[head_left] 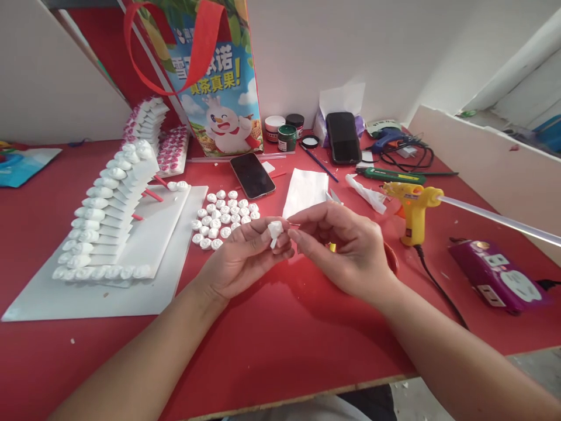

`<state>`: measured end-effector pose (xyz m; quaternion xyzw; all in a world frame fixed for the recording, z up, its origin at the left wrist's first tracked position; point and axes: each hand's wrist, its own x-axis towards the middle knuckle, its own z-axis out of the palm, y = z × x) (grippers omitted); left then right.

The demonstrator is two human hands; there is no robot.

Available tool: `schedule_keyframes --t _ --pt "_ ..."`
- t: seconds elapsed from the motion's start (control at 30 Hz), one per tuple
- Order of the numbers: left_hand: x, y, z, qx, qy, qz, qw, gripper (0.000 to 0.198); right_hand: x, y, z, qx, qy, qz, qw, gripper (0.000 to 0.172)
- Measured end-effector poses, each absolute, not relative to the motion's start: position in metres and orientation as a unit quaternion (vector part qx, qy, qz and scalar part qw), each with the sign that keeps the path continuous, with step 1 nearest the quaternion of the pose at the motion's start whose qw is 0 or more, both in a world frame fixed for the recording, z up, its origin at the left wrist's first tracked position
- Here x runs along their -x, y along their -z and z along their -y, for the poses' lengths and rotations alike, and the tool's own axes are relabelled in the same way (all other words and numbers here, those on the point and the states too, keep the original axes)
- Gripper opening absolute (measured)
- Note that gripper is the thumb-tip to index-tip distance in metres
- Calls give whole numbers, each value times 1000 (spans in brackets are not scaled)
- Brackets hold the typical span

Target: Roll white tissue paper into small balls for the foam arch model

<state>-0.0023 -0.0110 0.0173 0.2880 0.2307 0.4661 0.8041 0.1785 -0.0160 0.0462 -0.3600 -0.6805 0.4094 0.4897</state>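
Observation:
Between the thumb and fingers of my left hand [236, 257] is a small white paper rose [275, 229], with a short tail hanging below it. My right hand [350, 251] is just beside the rose, thumb and forefinger pinched together; whatever is in that pinch is too small or hidden to tell. Several finished white roses [225, 218] lie in a cluster behind my left hand. On the left stands a stepped white model [127, 204], edged with white roses and propped by red sticks, on a white board [30, 301].
A yellow glue gun [414, 210] stands at right, its long glue stick pointing outward. Near it are a purple power box [499, 275] and a green cutter [390, 175]. Behind my hands lie white paper [307, 187] and a phone [253, 176]. A bag [219, 88] stands at the back.

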Motion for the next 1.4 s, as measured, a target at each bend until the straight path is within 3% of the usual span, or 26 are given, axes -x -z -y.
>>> schedule_keyframes --t 0.17,0.33,0.77,0.93,1.23,1.4 --pt "1 -17 11 -399 -482 -330 707 15 -179 -41 13 427 -310 729 436 9" --pt "6 -15 12 -462 -475 -361 656 19 -181 -40 11 431 -242 752 436 7" --pt "8 -14 14 -553 -461 -381 580 17 -180 -41 7 461 -373 704 391 12" --pt "6 -13 15 -549 -449 -375 597 18 -181 -41 7 461 -372 701 398 11" --pt "8 -17 15 -586 -457 -422 520 18 -181 -41 6 472 -331 717 390 7" --pt "2 -13 15 -514 -475 -401 591 16 -181 -38 6 464 -367 691 417 13"
